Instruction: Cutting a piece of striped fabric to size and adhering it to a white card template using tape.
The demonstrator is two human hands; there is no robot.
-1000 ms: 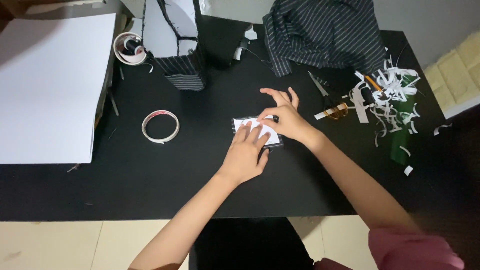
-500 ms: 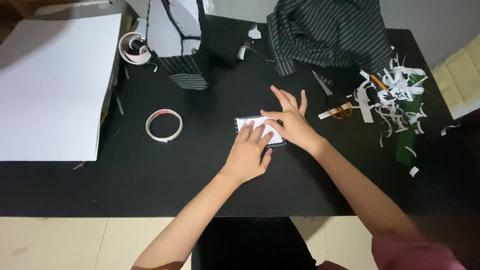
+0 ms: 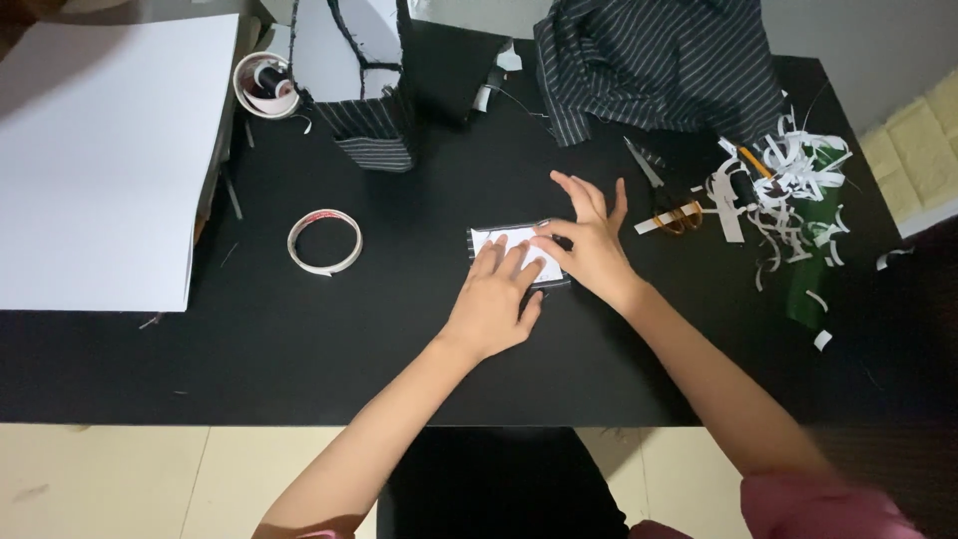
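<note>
Head view shows a small white card [image 3: 507,247], rectangular and edged with dark striped cloth, laid flat on the black table [image 3: 399,349] near its middle. Only the card's left part and upper edge are seen; the rest is covered by the two hands. The left hand [image 3: 494,299] is pressed flat on the card's lower half, fingers spread and pointing away from the person, nothing being gripped. The right hand [image 3: 589,240] is laid over the card's right end, its fingers fanned wide and its thumb bent toward the card's upper edge; whether the edge is pinched cannot be told. Left of the card a roll of tape [image 3: 324,242] lies flat, well apart from it. Farther left a large white board [image 3: 100,150] is spread, cut off by the frame edge. Beyond the card, away from the person, a white box [image 3: 359,80] partly wrapped in striped cloth stands, its top cut off, with a small round cup [image 3: 264,85] beside it. Right of the card, scissors [image 3: 664,200] with orange handles are seen, partly hidden behind the right hand's fingers, then a heap of white paper strips [image 3: 788,180]. Beyond those a bundle of dark striped fabric [image 3: 659,60] is piled, its top cut off.
</note>
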